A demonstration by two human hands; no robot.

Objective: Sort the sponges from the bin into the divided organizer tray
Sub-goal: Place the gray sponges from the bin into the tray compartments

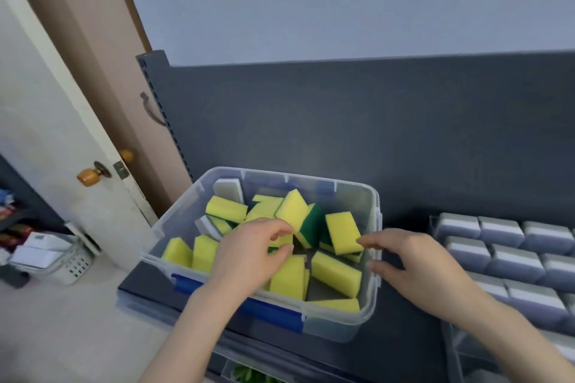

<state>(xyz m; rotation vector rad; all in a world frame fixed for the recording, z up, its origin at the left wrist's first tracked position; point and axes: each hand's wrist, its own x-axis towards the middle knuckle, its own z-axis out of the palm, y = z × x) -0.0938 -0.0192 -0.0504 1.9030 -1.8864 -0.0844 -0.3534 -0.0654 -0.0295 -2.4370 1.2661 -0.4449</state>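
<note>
**Here, both hands are at the sponge bin**

Nearest the camera, two bare forearms reach forward over the dark surface (404, 336). The left hand (252, 253) is inside the clear bin (329, 325), its thumb and forefinger curled round a small yellow sponge (283, 240) in the middle of the heap. The right hand (413, 261) sits at the bin's wall on its own side with its fingers stretched and loose. It grasps nothing, and only its forefinger touches the corner of a tilted yellow sponge (342, 233).

My judgement is that the step in hand is picking sponges out. The left hand should lift straight up, so the soft block slips free without dragging out the ones leaning on it. The right hand needs its thumb over the wall and onto the sponge's other face before it can take hold.

The remaining sponges lie jumbled around and beyond the left hand. Most are yellow with green backing, and a grey sponge (227, 190) stands in the far corner.

Beyond the right hand's outer side is the organizer tray (435, 227), whose visible compartments hold grey blocks (501, 232). The frame edge cuts the tray off, so I cannot tell where yellow sponges belong or how many slots are free. The left palm hides what lies under it.

Farther off are a dark back panel (373, 134) and, past the left hand, a door knob (90, 176).
</note>
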